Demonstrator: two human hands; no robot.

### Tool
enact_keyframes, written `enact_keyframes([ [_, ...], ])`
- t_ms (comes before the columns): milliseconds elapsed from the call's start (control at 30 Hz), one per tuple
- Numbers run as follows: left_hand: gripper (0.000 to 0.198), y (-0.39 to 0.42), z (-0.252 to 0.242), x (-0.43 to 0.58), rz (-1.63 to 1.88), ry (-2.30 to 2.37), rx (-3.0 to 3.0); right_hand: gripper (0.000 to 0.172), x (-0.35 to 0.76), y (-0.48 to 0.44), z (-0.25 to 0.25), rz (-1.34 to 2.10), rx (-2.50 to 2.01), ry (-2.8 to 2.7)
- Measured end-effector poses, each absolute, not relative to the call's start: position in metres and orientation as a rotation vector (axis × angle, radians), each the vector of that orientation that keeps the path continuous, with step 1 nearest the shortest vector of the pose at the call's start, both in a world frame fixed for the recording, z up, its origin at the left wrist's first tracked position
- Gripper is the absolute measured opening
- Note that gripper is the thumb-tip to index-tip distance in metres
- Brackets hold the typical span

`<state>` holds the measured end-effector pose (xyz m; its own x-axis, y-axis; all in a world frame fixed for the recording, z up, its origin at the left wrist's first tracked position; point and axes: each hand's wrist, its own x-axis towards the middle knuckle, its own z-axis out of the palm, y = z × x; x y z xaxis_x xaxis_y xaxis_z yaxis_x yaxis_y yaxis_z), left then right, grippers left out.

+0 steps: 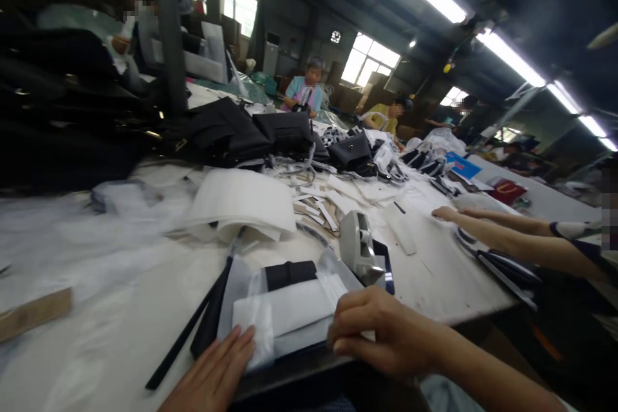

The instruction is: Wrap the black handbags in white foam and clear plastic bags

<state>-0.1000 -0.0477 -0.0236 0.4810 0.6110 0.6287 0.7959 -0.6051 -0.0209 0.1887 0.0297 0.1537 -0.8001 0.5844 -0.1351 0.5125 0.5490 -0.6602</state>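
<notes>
In front of me on the table lies a black bag (290, 274), partly covered by white wrapping sheet (299, 306) with clear, shiny strips across it. My left hand (215, 367) rests flat, fingers stretched, on the lower left of the wrapping. At the right edge of the bag, my right hand (374, 328) is closed with its fingers curled together; what they pinch is hidden. A dark strap (193, 318) runs along the bag's left side. Just behind the right hand stands a pale tape dispenser (358, 244).
Behind the bag sit a stack of white sheets (244, 203) and loose paper scraps (316, 209). Black bags (226, 129) pile up at the back left. A co-worker's arms (512, 235) reach in from the right over another bag (506, 264). Other people work farther back.
</notes>
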Motion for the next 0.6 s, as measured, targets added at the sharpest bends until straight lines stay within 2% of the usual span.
enact_keyframes([
  [133, 0.048, -0.054, -0.013, -0.094, -0.808, -1.245, -2.372, 0.026, 0.128, 0.062, 0.147, 1.698, -0.600, -2.654],
  [300, 0.041, -0.054, -0.017, -0.090, -0.899, -1.336, -2.358, 0.023, 0.072, 0.111, 0.111, 2.263, -0.589, -2.727],
  [367, 0.036, -0.053, -0.016, -0.088, -0.974, -1.365, -2.356, 0.022, 0.055, 0.126, 0.097, 2.281, -0.604, -2.919],
  [467, 0.033, -0.050, -0.011, -0.088, -1.046, -1.388, -2.340, 0.019, 0.038, 0.140, 0.087, 2.050, -0.594, -3.251],
  [600, 0.035, -0.049, -0.006, -0.090, -1.011, -1.383, -2.340, 0.017, 0.027, 0.150, 0.090, 1.882, -0.552, -3.381],
])
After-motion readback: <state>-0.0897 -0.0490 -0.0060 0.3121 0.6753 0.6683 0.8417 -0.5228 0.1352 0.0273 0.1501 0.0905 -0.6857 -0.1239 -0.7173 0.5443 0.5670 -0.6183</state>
